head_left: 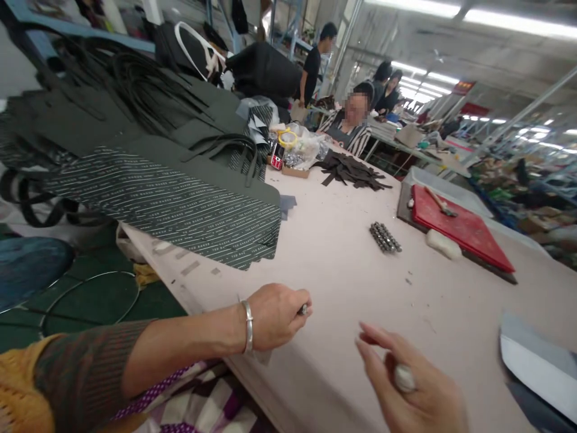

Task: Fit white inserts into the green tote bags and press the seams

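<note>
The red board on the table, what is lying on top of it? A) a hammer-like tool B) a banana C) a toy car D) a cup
A: a wooden-handled tool, which looks like a small hammer, lies on the far end of the red board, away from both hands.

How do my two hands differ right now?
The left hand is closed in a loose fist, pinching a small metal piece; the right hand is open, fingers spread, holding nothing. The left wrist wears a silver bangle; the right hand wears a ring. Both are over the near edge of the pale table.
</note>
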Motion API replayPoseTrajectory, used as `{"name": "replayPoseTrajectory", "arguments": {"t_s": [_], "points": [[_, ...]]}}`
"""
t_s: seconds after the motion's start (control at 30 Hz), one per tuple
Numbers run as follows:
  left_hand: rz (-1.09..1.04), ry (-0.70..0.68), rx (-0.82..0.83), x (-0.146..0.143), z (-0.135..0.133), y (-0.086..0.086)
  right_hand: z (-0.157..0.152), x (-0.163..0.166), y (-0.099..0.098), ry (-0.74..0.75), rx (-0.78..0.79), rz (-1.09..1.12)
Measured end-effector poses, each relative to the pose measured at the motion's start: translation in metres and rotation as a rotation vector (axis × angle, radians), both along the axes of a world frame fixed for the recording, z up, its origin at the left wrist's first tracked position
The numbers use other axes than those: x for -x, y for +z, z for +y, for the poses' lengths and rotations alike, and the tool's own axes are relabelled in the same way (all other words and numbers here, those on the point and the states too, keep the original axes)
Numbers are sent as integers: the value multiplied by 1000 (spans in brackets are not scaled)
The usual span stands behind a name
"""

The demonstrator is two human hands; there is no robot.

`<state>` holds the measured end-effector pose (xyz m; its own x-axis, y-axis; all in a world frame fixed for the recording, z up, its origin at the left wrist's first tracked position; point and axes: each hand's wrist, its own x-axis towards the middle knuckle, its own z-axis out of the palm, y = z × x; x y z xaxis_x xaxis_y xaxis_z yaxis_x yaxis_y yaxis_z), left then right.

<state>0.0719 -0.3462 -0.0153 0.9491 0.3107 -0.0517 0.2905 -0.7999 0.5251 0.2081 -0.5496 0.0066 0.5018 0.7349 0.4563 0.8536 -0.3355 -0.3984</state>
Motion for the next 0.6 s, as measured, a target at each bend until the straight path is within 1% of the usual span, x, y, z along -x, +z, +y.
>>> {"name": "replayPoseTrajectory", "arguments": {"t_s": [0.07,0.1,0.13,0.2,0.3,0.43,0.6], "points": [[33,13,-81,3,7,0,44,23,-6,180,-29,7],[46,24,-100,5,12,0,64,33,-10,243,-52,-4],[55,37,-106,7,16,-1,80,41,-13,285,-66,-18],[65,64,-97,10,25,-3,103,52,-19,321,-74,-39],[73,79,-84,16,37,-9,122,56,-24,342,-54,-34],[101,84,-58,24,52,-15,138,54,-25,382,45,53],[142,59,-45,31,67,-17,156,57,-28,367,129,142]]}}
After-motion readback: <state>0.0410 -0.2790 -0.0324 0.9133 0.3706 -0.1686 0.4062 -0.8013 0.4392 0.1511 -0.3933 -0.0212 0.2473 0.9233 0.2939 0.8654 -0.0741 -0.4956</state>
